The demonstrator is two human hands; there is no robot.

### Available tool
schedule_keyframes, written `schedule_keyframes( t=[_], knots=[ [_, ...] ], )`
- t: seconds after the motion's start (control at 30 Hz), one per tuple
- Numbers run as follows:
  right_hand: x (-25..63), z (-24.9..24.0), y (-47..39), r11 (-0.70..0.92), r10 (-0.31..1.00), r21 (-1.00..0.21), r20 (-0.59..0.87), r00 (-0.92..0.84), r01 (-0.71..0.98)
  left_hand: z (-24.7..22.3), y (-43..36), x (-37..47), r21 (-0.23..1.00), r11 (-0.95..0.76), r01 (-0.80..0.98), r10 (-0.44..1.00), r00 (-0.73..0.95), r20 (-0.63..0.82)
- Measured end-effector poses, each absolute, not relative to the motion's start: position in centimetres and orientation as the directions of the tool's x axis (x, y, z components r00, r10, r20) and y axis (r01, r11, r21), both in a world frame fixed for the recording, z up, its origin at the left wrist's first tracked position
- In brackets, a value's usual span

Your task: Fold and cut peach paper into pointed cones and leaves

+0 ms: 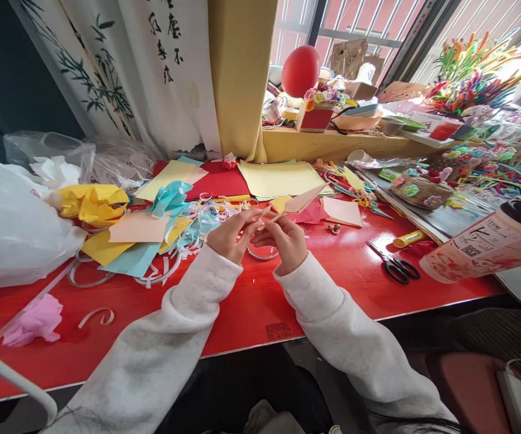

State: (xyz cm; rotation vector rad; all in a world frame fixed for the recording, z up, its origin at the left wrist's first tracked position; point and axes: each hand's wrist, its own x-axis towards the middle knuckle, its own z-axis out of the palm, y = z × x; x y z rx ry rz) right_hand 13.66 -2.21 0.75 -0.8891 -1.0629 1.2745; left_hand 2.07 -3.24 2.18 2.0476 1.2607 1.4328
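Over the middle of the red table, both my hands meet with their fingers bent inward. My right hand (290, 242) pinches a peach piece of paper (304, 201), which looks folded and points up to the right. The fingertips of my left hand (233, 235) are pinched together at the lower left end of the same paper. My fingers partly cover that end. Beneath my hands lies a pale ring (264, 255). A peach sheet (342, 211) and a small metal ring-like piece (334, 229) lie to the right.
Black-handled scissors (399, 269), a yellow tube (408, 239) and a large tilted cup (486, 244) are on the right. Paper shreds (197, 232), coloured sheets (134, 259) and a white plastic bag (11, 223) crowd the left. Pale yellow sheets (282, 179) lie behind.
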Motion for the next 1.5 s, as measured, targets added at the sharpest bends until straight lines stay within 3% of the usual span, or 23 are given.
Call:
schedule_keyframes(
  t=[0.37, 0.57, 0.73, 1.0, 1.13, 1.5],
  knots=[
    [13.9, 1.0, -2.1, 0.071, 0.996, -0.961, 0.082, -0.029, -0.269, 1.0, -2.4, 1.9, 0.52, -0.657, 0.546, 0.692, 0.163, 0.704],
    [14.3, 0.4, -1.9, 0.191, 0.976, -0.938, 0.213, -0.047, -0.288, 1.0, -2.1, 1.7, 0.499, -0.647, 0.576, 0.684, 0.152, 0.713],
    [14.2, 0.2, -2.0, 0.213, 0.974, -0.933, 0.224, -0.006, -0.292, 0.5, -1.8, 1.7, 0.42, -0.677, 0.605, 0.631, 0.183, 0.754],
    [14.1, 0.3, -1.9, 0.17, 0.976, -0.913, 0.207, -0.062, -0.371, 0.3, -1.3, 1.5, 0.242, -0.748, 0.618, 0.455, 0.212, 0.865],
    [14.2, 0.4, -1.7, 0.109, 0.988, -0.925, 0.14, -0.06, -0.364, 0.2, -1.3, 1.5, 0.207, -0.747, 0.632, 0.465, 0.274, 0.842],
    [14.4, 0.2, -1.5, 0.113, 0.987, -0.931, 0.146, -0.069, -0.348, -0.3, -1.4, 1.7, 0.211, -0.791, 0.574, 0.452, 0.317, 0.834]
  ],
)
